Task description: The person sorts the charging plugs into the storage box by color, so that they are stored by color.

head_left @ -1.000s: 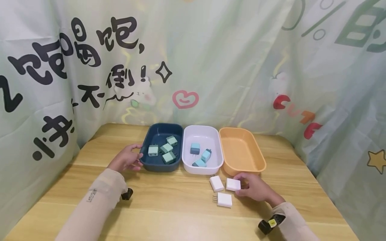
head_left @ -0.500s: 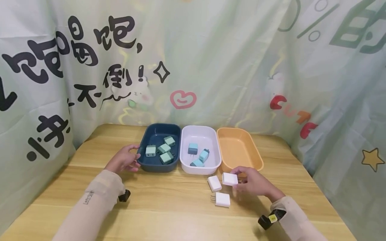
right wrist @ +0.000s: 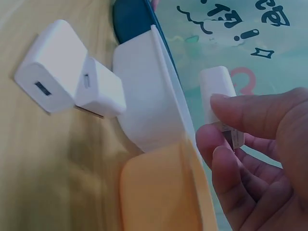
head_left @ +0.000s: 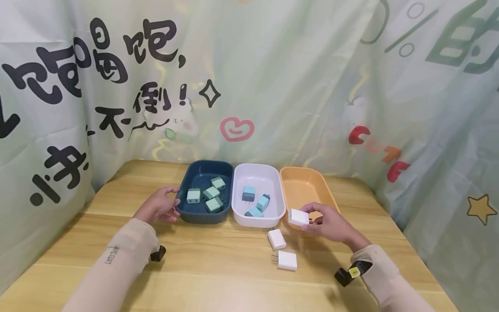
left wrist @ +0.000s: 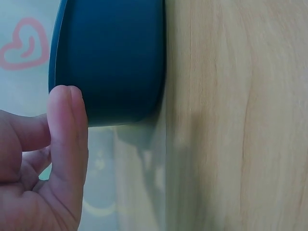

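My right hand (head_left: 326, 222) pinches a white USB wall charger (head_left: 299, 217) between thumb and fingers, raised over the front edge of the orange bin (head_left: 308, 186). In the right wrist view the held charger (right wrist: 217, 89) sits upright between thumb and fingertips. My left hand (head_left: 160, 205) rests its fingers against the left side of the dark blue bin (head_left: 206, 218). The left wrist view shows straight fingers (left wrist: 67, 130) touching that bin's outer wall (left wrist: 113, 62). Two more white chargers, one (head_left: 277, 239) nearer the bins and another (head_left: 287, 261) closer to me, lie on the table.
Several green chargers (head_left: 212, 193) lie in the dark blue bin. The white bin (head_left: 259, 221) in the middle holds three blue chargers (head_left: 249, 193). All three bins stand side by side on a wooden table (head_left: 218, 268), with a printed curtain (head_left: 288, 86) behind.
The right hand has lifted the white charger off the table and carried it up and away from me to the orange bin's front edge. The left hand stays at the blue bin.
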The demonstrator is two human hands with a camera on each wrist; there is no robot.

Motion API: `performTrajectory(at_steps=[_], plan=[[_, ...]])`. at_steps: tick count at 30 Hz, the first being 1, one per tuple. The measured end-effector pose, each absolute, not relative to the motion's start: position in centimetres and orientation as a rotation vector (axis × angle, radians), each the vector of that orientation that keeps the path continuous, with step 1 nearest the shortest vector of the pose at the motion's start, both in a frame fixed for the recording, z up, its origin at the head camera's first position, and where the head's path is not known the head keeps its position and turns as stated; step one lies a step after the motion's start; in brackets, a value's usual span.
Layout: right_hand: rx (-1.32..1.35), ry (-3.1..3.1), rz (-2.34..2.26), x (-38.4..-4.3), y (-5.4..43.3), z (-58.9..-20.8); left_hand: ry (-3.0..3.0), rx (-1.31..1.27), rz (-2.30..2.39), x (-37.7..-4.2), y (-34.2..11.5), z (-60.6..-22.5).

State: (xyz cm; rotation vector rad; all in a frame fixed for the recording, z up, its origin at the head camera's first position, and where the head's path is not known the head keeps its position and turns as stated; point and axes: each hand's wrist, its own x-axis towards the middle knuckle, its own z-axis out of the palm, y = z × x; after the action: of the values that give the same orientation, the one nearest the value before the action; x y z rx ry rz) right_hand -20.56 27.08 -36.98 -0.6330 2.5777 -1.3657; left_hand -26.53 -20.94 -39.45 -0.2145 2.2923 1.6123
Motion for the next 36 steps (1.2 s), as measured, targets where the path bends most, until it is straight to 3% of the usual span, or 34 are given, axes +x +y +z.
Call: performTrajectory(at_steps=[36], plan=[[-0.455, 2.672, -1.318, -28.6, 28.5, -38.1, 2.322, -0.202, 1.603, -26.7, -20.8, -39.2]])
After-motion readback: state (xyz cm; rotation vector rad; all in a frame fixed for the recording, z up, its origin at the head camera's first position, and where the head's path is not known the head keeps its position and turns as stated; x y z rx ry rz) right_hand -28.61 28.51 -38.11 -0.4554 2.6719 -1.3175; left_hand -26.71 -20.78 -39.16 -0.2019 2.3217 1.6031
